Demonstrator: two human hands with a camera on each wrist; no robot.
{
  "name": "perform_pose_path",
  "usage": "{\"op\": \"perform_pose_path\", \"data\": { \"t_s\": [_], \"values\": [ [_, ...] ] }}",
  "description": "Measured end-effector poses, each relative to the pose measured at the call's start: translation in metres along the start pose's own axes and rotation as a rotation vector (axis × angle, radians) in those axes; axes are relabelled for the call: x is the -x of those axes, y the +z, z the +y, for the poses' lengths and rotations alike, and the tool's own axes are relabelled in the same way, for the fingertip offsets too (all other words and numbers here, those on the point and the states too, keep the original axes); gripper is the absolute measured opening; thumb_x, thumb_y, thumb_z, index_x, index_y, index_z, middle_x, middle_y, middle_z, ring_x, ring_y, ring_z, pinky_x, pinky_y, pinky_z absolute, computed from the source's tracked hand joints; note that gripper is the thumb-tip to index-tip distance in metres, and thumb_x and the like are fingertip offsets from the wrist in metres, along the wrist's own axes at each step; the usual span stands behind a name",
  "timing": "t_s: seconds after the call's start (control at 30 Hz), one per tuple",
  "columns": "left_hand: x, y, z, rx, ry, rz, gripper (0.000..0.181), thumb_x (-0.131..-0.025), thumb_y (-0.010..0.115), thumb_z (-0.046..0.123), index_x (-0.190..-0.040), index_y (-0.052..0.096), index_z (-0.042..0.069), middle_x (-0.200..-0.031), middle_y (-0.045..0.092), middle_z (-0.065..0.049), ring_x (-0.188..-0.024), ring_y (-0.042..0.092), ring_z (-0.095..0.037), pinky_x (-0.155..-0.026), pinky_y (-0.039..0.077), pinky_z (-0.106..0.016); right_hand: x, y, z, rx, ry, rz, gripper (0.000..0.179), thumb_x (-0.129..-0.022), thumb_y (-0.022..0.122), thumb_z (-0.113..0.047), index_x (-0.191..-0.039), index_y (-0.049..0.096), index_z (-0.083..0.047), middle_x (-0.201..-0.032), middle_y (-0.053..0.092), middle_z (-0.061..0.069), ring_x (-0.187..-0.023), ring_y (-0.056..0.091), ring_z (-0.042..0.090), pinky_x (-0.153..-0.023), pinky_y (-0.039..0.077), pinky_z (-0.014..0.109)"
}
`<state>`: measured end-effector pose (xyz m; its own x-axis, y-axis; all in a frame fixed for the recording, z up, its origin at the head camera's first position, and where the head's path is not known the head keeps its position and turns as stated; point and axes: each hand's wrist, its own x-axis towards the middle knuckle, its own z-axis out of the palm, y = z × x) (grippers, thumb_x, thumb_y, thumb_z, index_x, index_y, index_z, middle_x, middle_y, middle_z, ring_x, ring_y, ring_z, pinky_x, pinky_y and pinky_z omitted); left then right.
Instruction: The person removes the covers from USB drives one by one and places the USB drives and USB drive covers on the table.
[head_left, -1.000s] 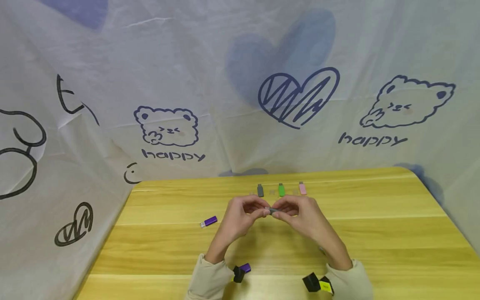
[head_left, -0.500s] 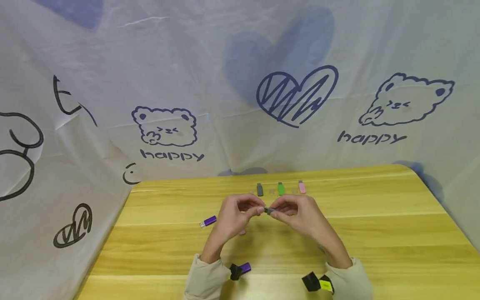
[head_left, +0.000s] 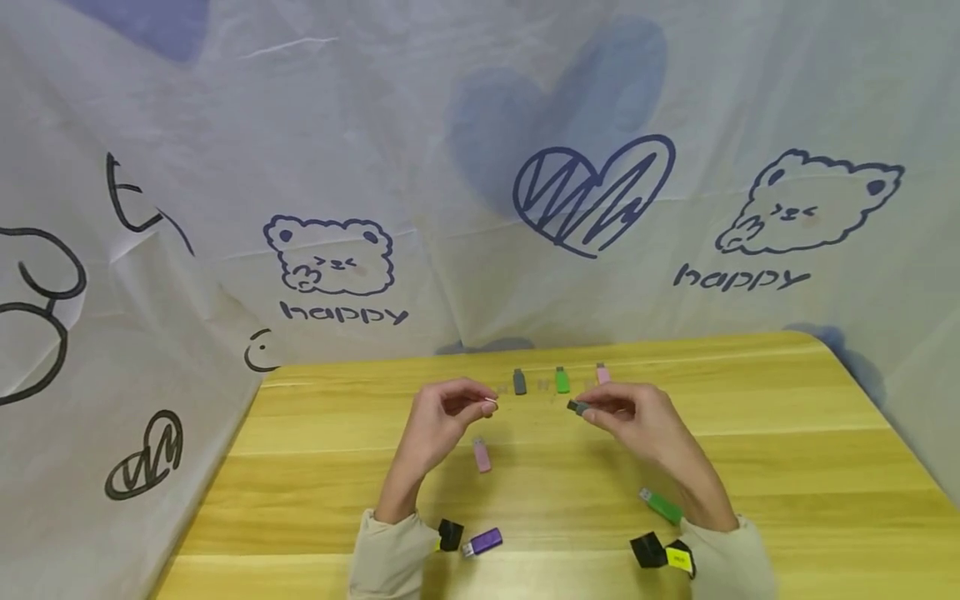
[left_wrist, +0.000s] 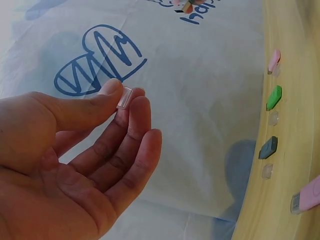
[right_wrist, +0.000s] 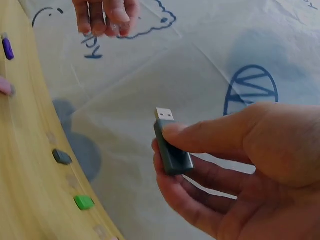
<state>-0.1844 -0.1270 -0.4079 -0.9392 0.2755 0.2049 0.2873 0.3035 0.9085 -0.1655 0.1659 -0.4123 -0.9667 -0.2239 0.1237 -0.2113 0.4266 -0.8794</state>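
Between the thumb and fingertips of my left hand [head_left: 442,421] is a small clear plastic cap [left_wrist: 124,99]. My right hand [head_left: 645,421] pinches a dark grey USB flash drive [right_wrist: 172,150], its bare metal plug pointing away from the fingers. Both hands are raised over the table and stand apart. Below the left hand lies a pink USB drive [head_left: 482,456]. Close to the left sleeve is a purple USB drive [head_left: 483,542], and a green USB drive [head_left: 662,506] lies partly under the right forearm.
Along the far edge of the wooden table [head_left: 787,467] a row holds a grey drive [head_left: 520,382], a green drive [head_left: 562,380] and a pink drive [head_left: 603,373], with clear caps [head_left: 543,385] beside them. A printed white cloth [head_left: 450,167] hangs behind.
My hands have drawn apart, and the clear cap has come off the grey USB drive's plug. The pink drive now shows fully; the purple drive at the left is now hidden in the head view.
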Motion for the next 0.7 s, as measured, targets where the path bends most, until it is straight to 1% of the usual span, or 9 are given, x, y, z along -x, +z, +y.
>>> {"op": "perform_pose_path", "data": {
  "t_s": [0.1,0.2,0.37,0.43,0.53,0.6,0.7],
  "values": [
    [-0.001,0.001,-0.002,-0.001,-0.004,0.006,0.009,-0.093,0.074,0.001,-0.099,0.079,0.005,-0.096,0.077,-0.008,-0.087,0.075,-0.021,-0.081,0.060,-0.028,0.001,-0.010,0.007,0.036,0.046,0.065,0.017,-0.096,0.074,-0.010,-0.111,0.076,-0.003,-0.106,0.075,0.012,-0.089,0.071,0.021,-0.073,0.057,0.024],
    [-0.002,0.001,-0.004,-0.015,-0.003,-0.002,0.011,-0.095,0.071,0.000,-0.099,0.079,0.005,-0.096,0.077,-0.007,-0.087,0.074,-0.021,-0.081,0.060,-0.030,0.000,-0.023,0.019,0.049,0.103,0.132,0.020,-0.096,0.074,-0.011,-0.113,0.075,-0.001,-0.106,0.074,0.014,-0.090,0.071,0.022,-0.072,0.056,0.023],
    [-0.003,0.001,-0.006,-0.051,-0.002,-0.010,0.011,-0.096,0.069,0.000,-0.100,0.079,0.004,-0.096,0.077,-0.005,-0.086,0.073,-0.023,-0.080,0.060,-0.031,-0.015,-0.043,0.046,0.100,0.148,0.220,0.023,-0.096,0.074,-0.011,-0.113,0.073,0.004,-0.105,0.073,0.019,-0.088,0.071,0.023,-0.069,0.056,0.021],
    [-0.003,0.001,-0.007,-0.065,-0.002,-0.011,0.010,-0.096,0.071,0.001,-0.099,0.079,0.005,-0.097,0.077,-0.004,-0.088,0.073,-0.022,-0.080,0.059,-0.031,-0.024,-0.049,0.057,0.091,0.184,0.226,0.025,-0.096,0.074,-0.011,-0.114,0.072,0.007,-0.107,0.072,0.022,-0.086,0.070,0.022,-0.070,0.058,0.023],
    [-0.003,0.002,-0.008,-0.081,0.000,-0.022,0.008,-0.095,0.072,0.004,-0.097,0.080,0.007,-0.098,0.077,-0.004,-0.090,0.073,-0.020,-0.080,0.059,-0.030,-0.038,-0.056,0.072,0.046,0.263,0.210,0.029,-0.096,0.073,-0.010,-0.116,0.070,0.011,-0.108,0.072,0.025,-0.082,0.070,0.017,-0.072,0.061,0.028],
    [-0.003,0.002,-0.009,-0.084,-0.004,-0.029,0.008,-0.094,0.073,0.005,-0.097,0.080,0.008,-0.099,0.077,-0.005,-0.091,0.073,-0.020,-0.080,0.060,-0.030,-0.047,-0.060,0.080,0.037,0.317,0.196,0.031,-0.095,0.073,-0.010,-0.117,0.070,0.012,-0.107,0.073,0.024,-0.079,0.069,0.013,-0.074,0.062,0.031],
    [-0.002,0.002,-0.010,-0.077,-0.004,-0.033,0.008,-0.094,0.073,0.005,-0.097,0.080,0.007,-0.100,0.077,-0.007,-0.091,0.073,-0.021,-0.081,0.060,-0.031,-0.060,-0.064,0.092,0.020,0.364,0.182,0.033,-0.094,0.074,-0.008,-0.117,0.069,0.014,-0.102,0.074,0.022,-0.076,0.070,0.013,-0.072,0.062,0.032]
  ]
}}
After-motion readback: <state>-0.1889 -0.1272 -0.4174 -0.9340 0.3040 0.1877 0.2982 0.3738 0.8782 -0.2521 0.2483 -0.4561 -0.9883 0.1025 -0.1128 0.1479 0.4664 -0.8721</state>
